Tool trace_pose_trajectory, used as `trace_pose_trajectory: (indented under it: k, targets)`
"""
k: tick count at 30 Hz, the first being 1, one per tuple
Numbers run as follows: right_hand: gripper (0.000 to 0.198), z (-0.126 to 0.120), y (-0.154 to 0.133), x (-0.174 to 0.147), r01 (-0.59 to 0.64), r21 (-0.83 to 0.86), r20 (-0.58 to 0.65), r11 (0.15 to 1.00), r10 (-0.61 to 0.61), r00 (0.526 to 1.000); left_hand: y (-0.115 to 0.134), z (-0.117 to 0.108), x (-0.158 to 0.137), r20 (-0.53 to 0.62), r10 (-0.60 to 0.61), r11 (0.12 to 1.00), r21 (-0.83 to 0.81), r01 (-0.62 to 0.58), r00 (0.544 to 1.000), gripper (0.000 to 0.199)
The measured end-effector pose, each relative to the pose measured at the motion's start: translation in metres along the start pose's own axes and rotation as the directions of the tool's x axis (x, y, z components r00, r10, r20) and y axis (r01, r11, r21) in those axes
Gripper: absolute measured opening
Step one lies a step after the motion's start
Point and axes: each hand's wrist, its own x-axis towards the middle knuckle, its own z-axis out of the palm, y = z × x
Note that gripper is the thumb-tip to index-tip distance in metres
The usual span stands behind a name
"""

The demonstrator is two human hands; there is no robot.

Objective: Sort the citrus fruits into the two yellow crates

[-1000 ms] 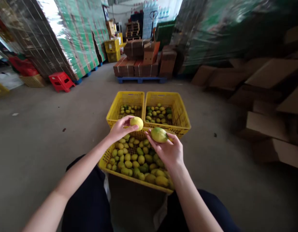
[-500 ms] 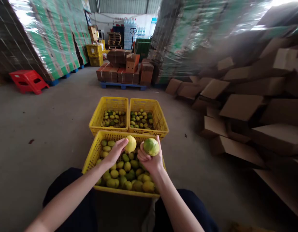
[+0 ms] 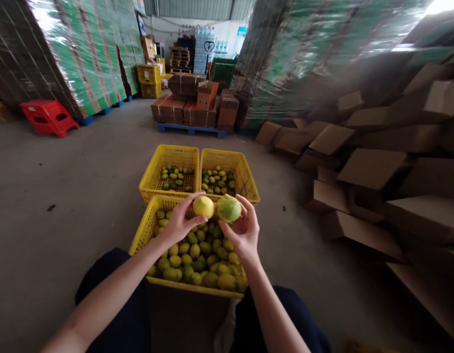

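Between the thumb and fingers of my left hand (image 3: 183, 219) is a yellow lemon (image 3: 203, 208). My right hand (image 3: 246, 226) grips a greener lemon (image 3: 228, 209), yellowish toward its left side. The two fruits are side by side, almost touching, above the near yellow crate (image 3: 141, 234). Many yellow and green lemons (image 3: 195, 251) fill that crate's bottom, partly hidden by my hands. Just beyond it stand two more yellow crates, the left one (image 3: 149, 172) and the right one (image 3: 250, 176), each with a smaller number of lemons inside.
Cardboard boxes (image 3: 372, 166) lie heaped on the floor to the right. Bundled flat cartons (image 3: 197, 115) rest on a blue pallet (image 3: 191, 129) ahead. A red stool (image 3: 50, 117) stands at left, beside tall wrapped stacks (image 3: 90, 54).
My hands have brought the two lemons closer together. The right hand has turned its lemon and now holds it with fingertips and thumb. The view has shifted slightly.
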Motion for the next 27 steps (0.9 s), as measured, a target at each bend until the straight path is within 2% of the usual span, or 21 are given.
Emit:
trace_pose_trajectory:
  k: [5, 13, 16, 19, 21, 24, 27]
  targets:
    - [0.061, 0.006, -0.002, -0.003, 0.052, -0.046, -0.004, 0.998, -0.052, 0.999, 0.001, -0.007, 0.002, -0.059, 0.027, 0.999, 0.035, -0.025, 0.998, 0.056]
    - [0.058, 0.003, 0.004, -0.002, 0.098, -0.094, 0.043, 0.991, -0.094, 0.995, 0.008, -0.016, 0.008, -0.015, 0.103, 0.976, 0.193, -0.098, 0.995, 0.055]
    - [0.064, 0.001, 0.001, -0.003, 0.065, -0.092, 0.051, 0.994, -0.06, 0.997, 0.005, -0.018, 0.008, 0.003, 0.042, 0.988, 0.152, -0.042, 0.999, 0.06]
    - [0.075, 0.001, -0.005, -0.002, -0.072, -0.065, 0.113, 0.995, 0.079, 0.99, 0.0, -0.016, 0.007, 0.073, -0.125, 0.991, -0.035, 0.128, 0.989, 0.076]
    - [0.066, 0.001, -0.006, -0.001, -0.224, -0.054, 0.159, 0.973, 0.23, 0.96, -0.005, -0.011, 0.007, 0.115, -0.285, 0.941, -0.158, 0.301, 0.952, 0.078]
    - [0.039, 0.002, 0.0, 0.002, -0.441, -0.065, 0.169, 0.895, 0.445, 0.879, -0.01, -0.001, 0.006, 0.15, -0.528, 0.803, -0.231, 0.549, 0.836, 0.075]
    - [0.041, 0.003, 0.01, 0.003, -0.582, -0.083, 0.138, 0.809, 0.587, 0.798, -0.01, 0.005, 0.007, 0.197, -0.67, 0.678, -0.231, 0.698, 0.715, 0.073]
